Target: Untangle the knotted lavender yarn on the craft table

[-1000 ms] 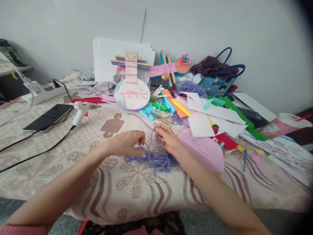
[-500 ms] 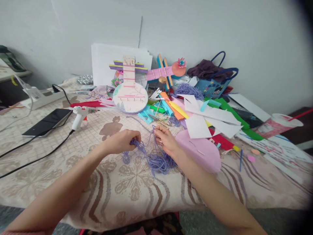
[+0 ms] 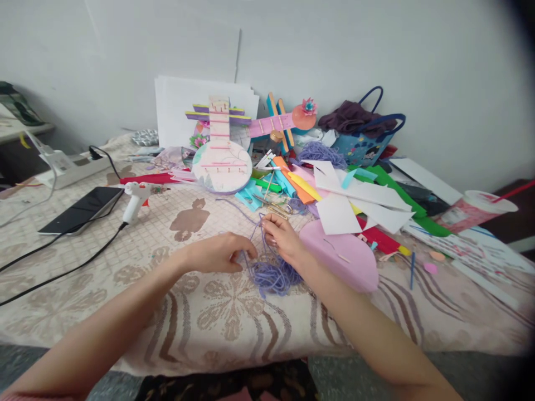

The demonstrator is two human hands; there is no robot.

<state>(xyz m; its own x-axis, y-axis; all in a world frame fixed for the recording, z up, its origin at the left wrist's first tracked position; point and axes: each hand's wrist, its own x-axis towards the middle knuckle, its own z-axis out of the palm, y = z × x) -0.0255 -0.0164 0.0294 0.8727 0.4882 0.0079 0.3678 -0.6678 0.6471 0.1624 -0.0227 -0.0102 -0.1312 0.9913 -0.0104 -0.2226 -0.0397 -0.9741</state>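
Note:
A loose tangle of purple yarn (image 3: pixel 273 278) lies on the patterned tablecloth in front of me. My right hand (image 3: pixel 280 234) pinches a strand of this yarn above the tangle, and the strand runs off to the upper left across the cloth. My left hand (image 3: pixel 228 253) hovers at the tangle's left side, thumb and fingers apart, with a yarn strand close to its fingertips. Beside my right wrist lies a pink oval piece (image 3: pixel 338 253) with a threaded needle-like item on it.
Left of my hands are a white glue gun (image 3: pixel 136 200) with its cord, and a black phone (image 3: pixel 81 209). Behind stand handmade instrument-shaped crafts (image 3: pixel 221 167). Paper scraps (image 3: pixel 338 214), a blue bag (image 3: pixel 359 149) and a drink cup (image 3: pixel 472 211) fill the right side.
My left hand has let go of the yarn bundle it gripped and moved slightly right, with its fingers spreading. The right hand keeps its pinch in nearly the same place.

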